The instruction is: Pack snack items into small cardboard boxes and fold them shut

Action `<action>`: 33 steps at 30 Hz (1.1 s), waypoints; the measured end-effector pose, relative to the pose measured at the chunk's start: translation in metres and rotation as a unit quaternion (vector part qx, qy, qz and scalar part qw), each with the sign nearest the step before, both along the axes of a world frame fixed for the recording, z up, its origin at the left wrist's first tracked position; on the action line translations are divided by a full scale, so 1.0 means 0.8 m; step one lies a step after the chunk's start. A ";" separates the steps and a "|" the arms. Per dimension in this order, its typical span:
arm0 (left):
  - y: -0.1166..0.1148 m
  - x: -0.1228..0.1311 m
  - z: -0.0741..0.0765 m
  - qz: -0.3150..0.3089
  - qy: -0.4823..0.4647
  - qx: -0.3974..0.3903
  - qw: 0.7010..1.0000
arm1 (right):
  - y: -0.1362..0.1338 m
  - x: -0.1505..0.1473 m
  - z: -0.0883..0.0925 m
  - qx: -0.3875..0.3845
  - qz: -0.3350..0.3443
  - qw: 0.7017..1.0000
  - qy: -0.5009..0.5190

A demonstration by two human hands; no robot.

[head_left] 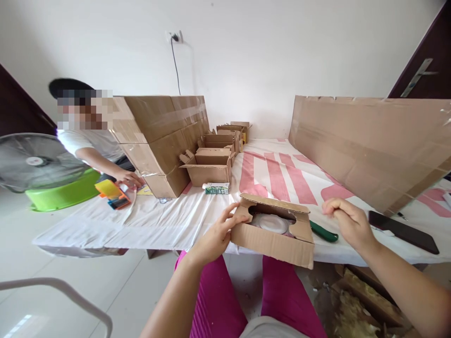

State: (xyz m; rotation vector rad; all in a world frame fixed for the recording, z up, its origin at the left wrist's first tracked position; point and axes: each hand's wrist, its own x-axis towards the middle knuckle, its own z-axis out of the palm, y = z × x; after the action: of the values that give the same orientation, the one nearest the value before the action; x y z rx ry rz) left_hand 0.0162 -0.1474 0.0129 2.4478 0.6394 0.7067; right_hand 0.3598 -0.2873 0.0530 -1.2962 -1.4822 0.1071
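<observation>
A small cardboard box (273, 246) sits at the table's near edge, its long lid flap raised and its end flap folded in. Inside shows a clear, round plastic item (270, 224), partly covered by the flaps. My left hand (220, 232) grips the box's left end, fingers over the flap. To the right of the box, my right hand (347, 220) is raised above the table with its fingers curled together; whether anything is between them is hidden. A dark green, handle-like object (324, 231) lies between the box and my right hand, its left end out of sight.
Open cardboard boxes (211, 173) stand in a row beside stacked sealed cartons (158, 141). A green-and-white small carton (216, 188) lies before them. A phone (403, 232) lies right, before a large cardboard panel (369, 145). At left, a co-worker's hand (129, 178) is near an orange tape dispenser (114, 193).
</observation>
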 end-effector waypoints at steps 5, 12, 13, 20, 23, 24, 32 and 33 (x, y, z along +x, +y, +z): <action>0.003 0.012 0.001 0.042 -0.061 -0.056 0.996 | -0.046 -0.015 -0.015 -0.006 0.046 0.998 -0.053; -0.009 0.046 0.001 0.190 -0.143 -0.014 0.971 | -0.068 -0.052 -0.036 0.022 0.054 0.995 -0.083; -0.010 0.050 -0.001 0.197 -0.163 -0.015 0.967 | -0.068 -0.055 -0.038 0.032 0.054 0.994 -0.094; -0.006 0.055 -0.010 0.130 -0.245 -0.089 0.957 | -0.058 -0.069 -0.033 0.008 0.146 0.984 -0.100; 0.002 0.050 -0.015 0.060 -0.249 -0.179 0.950 | -0.056 -0.074 -0.029 0.002 0.171 0.978 -0.122; 0.006 0.048 -0.016 0.035 -0.247 -0.202 0.947 | -0.056 -0.075 -0.027 0.005 0.176 0.976 -0.128; 0.020 0.039 0.016 -0.065 -0.102 -0.070 0.990 | -0.046 -0.078 -0.028 0.007 0.101 0.976 -0.191; 0.018 0.038 0.024 -0.064 -0.068 -0.039 0.995 | -0.044 -0.077 -0.031 0.008 0.078 0.977 -0.200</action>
State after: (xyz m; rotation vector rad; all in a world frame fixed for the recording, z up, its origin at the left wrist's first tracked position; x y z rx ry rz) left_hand 0.0467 -0.1329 0.0323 2.3221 0.4444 0.7721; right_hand 0.2984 -0.3225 0.0282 -1.2334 -1.9245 -0.0698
